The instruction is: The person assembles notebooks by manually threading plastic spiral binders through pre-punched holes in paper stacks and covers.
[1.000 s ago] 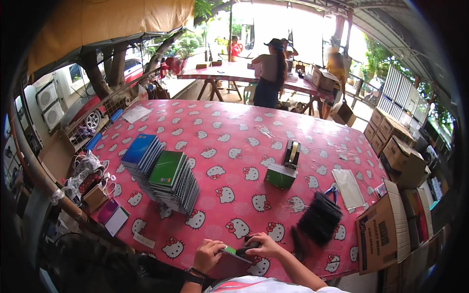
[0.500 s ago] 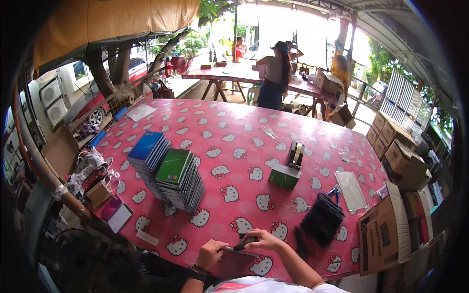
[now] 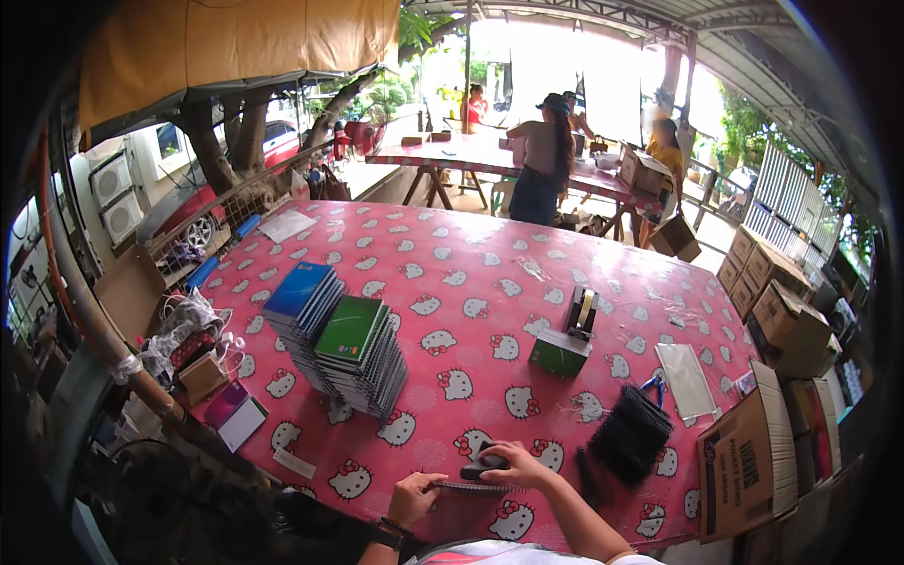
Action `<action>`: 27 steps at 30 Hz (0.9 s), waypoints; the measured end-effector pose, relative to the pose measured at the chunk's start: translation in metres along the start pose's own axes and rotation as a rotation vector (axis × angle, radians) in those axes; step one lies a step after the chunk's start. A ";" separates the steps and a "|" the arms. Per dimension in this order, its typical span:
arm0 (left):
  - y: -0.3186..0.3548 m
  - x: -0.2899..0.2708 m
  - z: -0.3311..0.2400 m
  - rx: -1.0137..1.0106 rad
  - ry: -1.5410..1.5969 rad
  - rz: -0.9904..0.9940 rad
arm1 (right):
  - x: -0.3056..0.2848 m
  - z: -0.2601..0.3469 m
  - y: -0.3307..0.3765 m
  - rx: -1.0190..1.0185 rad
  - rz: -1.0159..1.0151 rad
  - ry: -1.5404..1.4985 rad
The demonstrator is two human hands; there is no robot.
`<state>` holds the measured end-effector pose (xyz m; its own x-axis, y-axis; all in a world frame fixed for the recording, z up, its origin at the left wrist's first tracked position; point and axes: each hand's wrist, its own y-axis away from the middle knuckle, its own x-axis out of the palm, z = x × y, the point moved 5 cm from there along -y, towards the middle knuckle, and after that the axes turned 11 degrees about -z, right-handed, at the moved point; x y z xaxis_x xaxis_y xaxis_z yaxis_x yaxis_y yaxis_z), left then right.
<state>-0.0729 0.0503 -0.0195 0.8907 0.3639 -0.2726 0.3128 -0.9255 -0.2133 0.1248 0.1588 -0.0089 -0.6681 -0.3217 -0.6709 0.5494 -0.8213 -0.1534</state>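
My left hand [image 3: 411, 499] pinches the left end of a thin notebook [image 3: 474, 489], seen nearly edge-on at the near table edge, with a dark spiral coil along its spine. In my right hand [image 3: 513, 465] is a small black rounded tool [image 3: 481, 462], gripped just beyond the spine; its exact kind is unclear. The notebook's cover is mostly hidden. To the left stand tall stacks of spiral notebooks, one topped by a blue cover [image 3: 299, 290], the other by a green cover [image 3: 350, 327]. At the right lies a heap of black spiral coils [image 3: 631, 431].
On the pink patterned table [image 3: 443, 325] are a tape dispenser [image 3: 581, 313] on a green box [image 3: 559, 353], blue-handled pliers [image 3: 653, 383] and a clear plastic packet [image 3: 686, 381]. An open cardboard carton [image 3: 749, 461] borders the right edge. Other people stand at a far table.
My right hand has lifted the black tool slightly away from the notebook's spine. My left hand keeps its hold. The whole view has shifted a little with my head.
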 end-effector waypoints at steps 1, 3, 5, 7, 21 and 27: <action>0.000 0.001 -0.003 -0.082 0.035 0.021 | -0.013 0.014 0.005 -0.121 -0.157 0.248; 0.000 0.004 -0.014 -0.248 0.104 0.073 | -0.029 0.049 0.013 -0.274 -0.343 0.350; -0.007 0.012 -0.031 -0.150 0.119 0.060 | -0.017 0.070 0.013 -0.286 -0.121 0.047; -0.011 0.013 -0.037 -0.066 0.076 0.052 | -0.001 0.087 0.014 -0.272 -0.143 -0.137; 0.005 0.001 -0.049 -0.079 0.231 0.008 | -0.007 0.111 0.038 -0.187 -0.254 -0.195; 0.013 -0.009 -0.052 -0.018 0.202 -0.058 | 0.004 0.111 0.043 -0.101 -0.249 -0.304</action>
<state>-0.0595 0.0300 0.0292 0.9184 0.3901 -0.0660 0.3699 -0.9059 -0.2062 0.0907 0.0698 0.0623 -0.8965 -0.2557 -0.3618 0.3885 -0.8461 -0.3649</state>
